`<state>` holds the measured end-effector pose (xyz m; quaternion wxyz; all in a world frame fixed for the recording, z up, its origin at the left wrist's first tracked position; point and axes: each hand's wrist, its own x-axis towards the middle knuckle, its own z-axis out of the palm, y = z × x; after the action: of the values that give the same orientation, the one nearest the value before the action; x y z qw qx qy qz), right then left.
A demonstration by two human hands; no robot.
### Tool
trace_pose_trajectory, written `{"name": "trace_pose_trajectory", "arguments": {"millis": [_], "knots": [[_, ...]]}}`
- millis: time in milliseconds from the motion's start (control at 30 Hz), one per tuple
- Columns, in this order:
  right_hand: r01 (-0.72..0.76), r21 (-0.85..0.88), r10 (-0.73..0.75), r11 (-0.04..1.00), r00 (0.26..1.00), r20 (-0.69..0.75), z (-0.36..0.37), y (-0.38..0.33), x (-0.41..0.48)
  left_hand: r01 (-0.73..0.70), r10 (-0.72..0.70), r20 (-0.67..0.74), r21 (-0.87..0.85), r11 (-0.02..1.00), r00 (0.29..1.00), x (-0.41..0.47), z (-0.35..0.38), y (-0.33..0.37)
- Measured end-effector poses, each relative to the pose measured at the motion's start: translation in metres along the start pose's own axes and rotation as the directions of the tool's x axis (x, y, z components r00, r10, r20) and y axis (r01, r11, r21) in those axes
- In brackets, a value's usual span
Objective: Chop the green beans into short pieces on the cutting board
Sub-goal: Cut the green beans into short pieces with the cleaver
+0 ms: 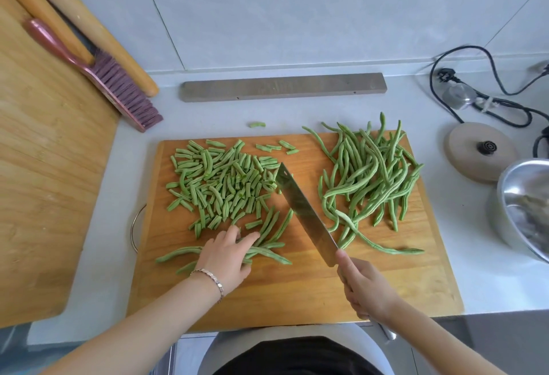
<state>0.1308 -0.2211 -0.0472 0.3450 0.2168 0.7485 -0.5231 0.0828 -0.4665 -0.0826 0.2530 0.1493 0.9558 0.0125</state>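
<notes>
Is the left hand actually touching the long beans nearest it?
Touching. The head view shows the left hand lying on the bundle of long beans, its fingers pressing across them.

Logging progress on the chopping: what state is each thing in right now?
cut pieces: heaped on the cutting board, left side
whole beans: uncut, piled on its right
small bunch: uncut, pressed under the left hand
cleaver: gripped by the right hand, blade tilted
stray piece: off the board, on the counter
plug: unplugged, on the counter
</notes>
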Motion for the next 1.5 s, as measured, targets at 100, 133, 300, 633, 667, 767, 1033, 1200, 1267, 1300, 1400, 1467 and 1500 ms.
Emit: {"name": "trace_pose_trajectory", "arguments": {"millis": [100, 133, 300, 633, 667, 767, 1033, 1200, 1267, 1300, 1400, 1467, 1500], "knots": [[-0.012, 0.014, 0.013, 1.0, 0.999, -0.044, -0.002, 0.006, 0.003, -0.002, 0.003, 0.012, -0.023, 1.0, 1.0, 0.004, 0.004, 0.003], [-0.016, 0.02, 0.017, 1.0, 0.998, -0.059, -0.003, 0.007, 0.004, -0.015, 0.016, 0.028, -0.032, 0.999, 0.999, 0.004, 0.004, 0.004], [-0.044, 0.056, 0.052, 0.997, 0.987, -0.153, -0.016, 0.005, 0.012, -0.071, 0.071, 0.069, -0.013, 0.997, 0.995, 0.007, -0.001, 0.004], [-0.002, -0.11, -0.017, 0.994, 0.986, -0.165, -0.015, 0.004, 0.012, -0.156, 0.154, 0.062, 0.024, 0.988, 0.986, 0.013, -0.013, -0.005], [0.001, -0.142, -0.024, 0.99, 0.987, -0.161, -0.014, 0.005, 0.012, -0.157, 0.156, 0.058, 0.023, 0.987, 0.986, 0.013, -0.012, -0.006], [-0.027, -0.134, 0.008, 0.991, 0.99, -0.14, -0.017, 0.007, 0.01, -0.145, 0.145, 0.04, 0.016, 0.989, 0.989, 0.011, -0.009, -0.005], [-0.069, -0.174, 0.053, 0.982, 0.994, -0.096, -0.025, 0.011, -0.001, 0.016, -0.028, -0.096, -0.118, 0.993, 0.995, 0.006, 0.006, 0.005], [-0.073, -0.149, 0.066, 0.986, 0.997, -0.051, -0.028, 0.011, -0.007, 0.102, -0.121, -0.117, -0.155, 0.983, 0.986, 0.006, 0.004, 0.008], [-0.073, -0.144, 0.07, 0.987, 0.997, -0.025, -0.028, 0.011, -0.011, 0.061, -0.078, -0.118, -0.148, 0.987, 0.99, 0.007, 0.002, 0.01], [-0.073, -0.142, 0.07, 0.987, 0.997, -0.025, -0.027, 0.011, -0.012, 0.033, -0.049, -0.113, -0.142, 0.989, 0.992, 0.008, 0.002, 0.011], [-0.065, -0.127, 0.057, 0.99, 0.996, -0.067, -0.028, 0.011, -0.013, -0.035, 0.025, -0.106, -0.093, 0.995, 0.994, 0.01, 0.002, 0.011], [-0.077, -0.091, 0.069, 0.993, 0.994, -0.083, -0.031, 0.008, -0.011, -0.072, 0.065, -0.094, -0.071, 0.995, 0.993, 0.011, 0.001, 0.01], [-0.08, -0.085, 0.073, 0.993, 0.994, -0.08, -0.033, 0.007, -0.011, -0.089, 0.082, -0.089, -0.068, 0.994, 0.993, 0.011, 0.001, 0.01]]}}
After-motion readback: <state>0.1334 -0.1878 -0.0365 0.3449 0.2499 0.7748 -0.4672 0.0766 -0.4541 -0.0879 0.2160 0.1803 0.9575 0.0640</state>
